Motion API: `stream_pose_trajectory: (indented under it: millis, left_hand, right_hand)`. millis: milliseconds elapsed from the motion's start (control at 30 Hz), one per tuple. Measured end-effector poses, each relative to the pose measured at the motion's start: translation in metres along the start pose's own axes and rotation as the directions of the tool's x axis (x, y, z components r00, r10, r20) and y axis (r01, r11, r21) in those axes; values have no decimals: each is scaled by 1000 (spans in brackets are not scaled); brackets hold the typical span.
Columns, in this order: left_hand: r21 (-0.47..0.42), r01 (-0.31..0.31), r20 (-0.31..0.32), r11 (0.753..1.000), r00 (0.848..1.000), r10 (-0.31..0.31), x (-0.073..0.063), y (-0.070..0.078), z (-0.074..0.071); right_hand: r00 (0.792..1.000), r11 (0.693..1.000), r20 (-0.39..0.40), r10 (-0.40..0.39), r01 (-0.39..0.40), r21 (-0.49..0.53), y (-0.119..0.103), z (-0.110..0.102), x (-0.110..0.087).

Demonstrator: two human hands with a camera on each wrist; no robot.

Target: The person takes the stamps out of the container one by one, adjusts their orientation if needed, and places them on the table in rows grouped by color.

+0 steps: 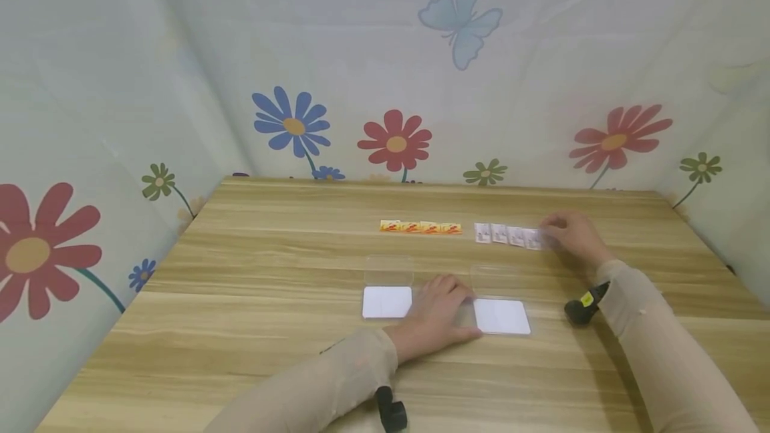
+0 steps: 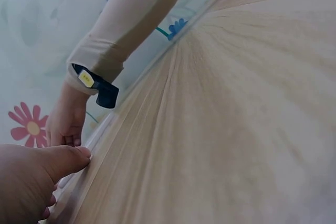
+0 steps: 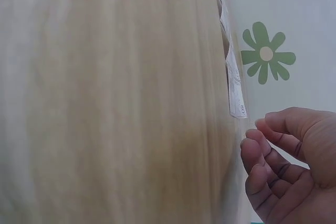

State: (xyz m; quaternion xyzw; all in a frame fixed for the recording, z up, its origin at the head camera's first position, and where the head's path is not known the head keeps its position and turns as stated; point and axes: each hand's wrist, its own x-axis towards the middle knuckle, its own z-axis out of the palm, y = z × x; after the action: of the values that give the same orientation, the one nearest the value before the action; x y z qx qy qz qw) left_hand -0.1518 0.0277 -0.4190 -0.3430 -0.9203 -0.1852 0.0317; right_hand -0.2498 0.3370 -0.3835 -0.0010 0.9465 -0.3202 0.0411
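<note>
In the head view, two clear plastic cases stand with lids raised, a white card (image 1: 388, 302) in the left case and another white card (image 1: 502, 317) in the right case (image 1: 522, 333). My left hand (image 1: 438, 313) holds the right case at its left side, thumb at the near corner and index finger at the far one. A row of joined white sachets (image 1: 499, 233) lies farther back. At its right end hovers my right hand (image 1: 574, 232). Its loosely curled fingers (image 3: 253, 153) are just apart from the end sachet (image 3: 238, 95) in the right wrist view.
A strip of joined yellow-and-orange sachets (image 1: 420, 227) lies left of the white ones. The wooden table (image 1: 252, 266) ends at a flowered curtain (image 1: 511, 119) behind and at both sides. Black wrist cameras are strapped to both sleeves.
</note>
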Motion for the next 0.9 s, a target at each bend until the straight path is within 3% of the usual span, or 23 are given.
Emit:
stream_pose_trajectory:
  millis: [233, 567, 800, 900]
  left_hand:
    - [-2, -3, 2, 1000, 1000, 3, 1, -1, 1]
    - [26, -25, -12, 999, 1000, 25, -1, 1, -9]
    - [66, -68, -64, 995, 995, 72, 1, -7, -18]
    - [67, -58, -69, 996, 996, 63, 2, -10, -25]
  right_hand:
    - [999, 999, 19, 39, -40, 37, -3, -1, -6]
    - [1000, 1000, 18, -21, 20, 22, -4, -2, -13]
    - [993, 993, -42, -107, 104, -64, -5, -3, -19]
    - [989, 989, -68, -129, 123, -76, -5, -3, -22]
